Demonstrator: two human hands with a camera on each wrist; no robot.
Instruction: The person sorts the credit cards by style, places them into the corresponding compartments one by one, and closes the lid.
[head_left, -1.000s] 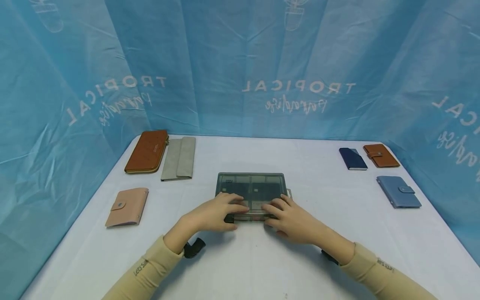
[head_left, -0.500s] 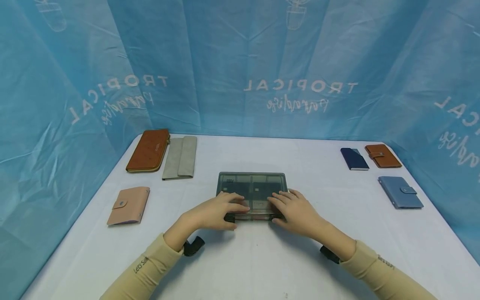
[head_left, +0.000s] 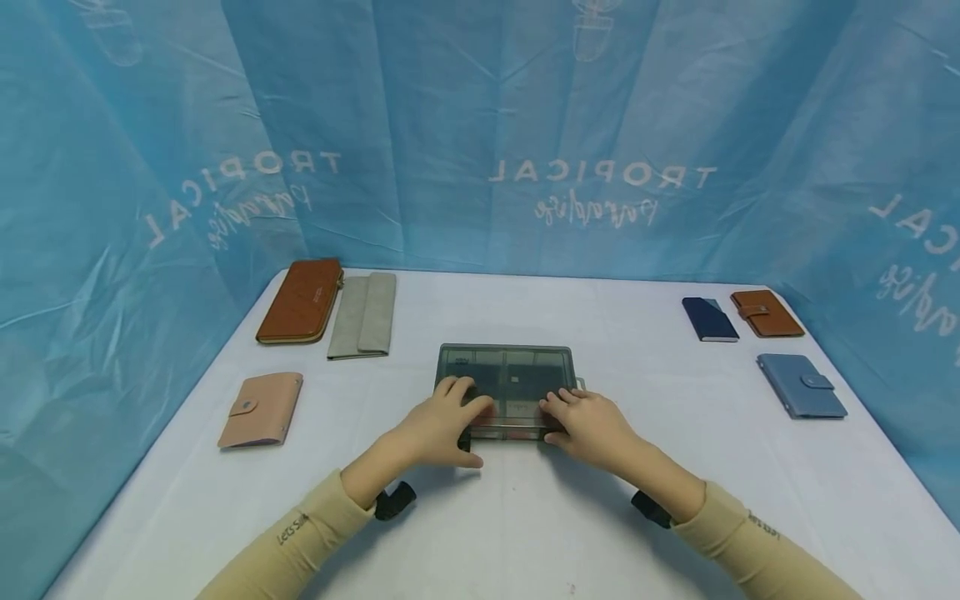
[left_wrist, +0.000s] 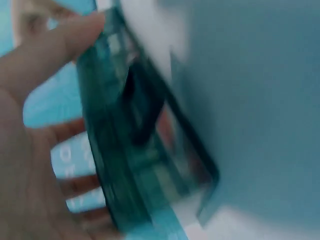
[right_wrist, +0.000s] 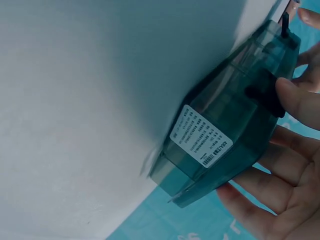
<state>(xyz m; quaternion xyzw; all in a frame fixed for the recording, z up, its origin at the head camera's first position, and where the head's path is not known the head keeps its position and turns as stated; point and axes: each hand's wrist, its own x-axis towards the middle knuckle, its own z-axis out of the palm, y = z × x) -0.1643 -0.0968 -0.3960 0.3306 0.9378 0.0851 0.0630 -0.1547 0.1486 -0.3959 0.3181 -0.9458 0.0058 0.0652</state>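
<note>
A smoky translucent compartment box lies flat at the middle of the white table. My left hand holds its near left part, fingers on the lid and thumb at the front edge. My right hand holds the near right part the same way. In the right wrist view the box shows a white label, and the thumb lies on a black latch. The left wrist view is blurred; there the box sits between thumb and fingers.
At the back left lie a long brown wallet and a long grey wallet, with a pink card holder nearer. On the right lie a navy wallet, a small brown wallet and a blue wallet. Blue curtains close in three sides.
The left hand's fingers have slid farther up and left on the lid. The right hand has drawn slightly toward the front right corner. The box has stayed in place.
</note>
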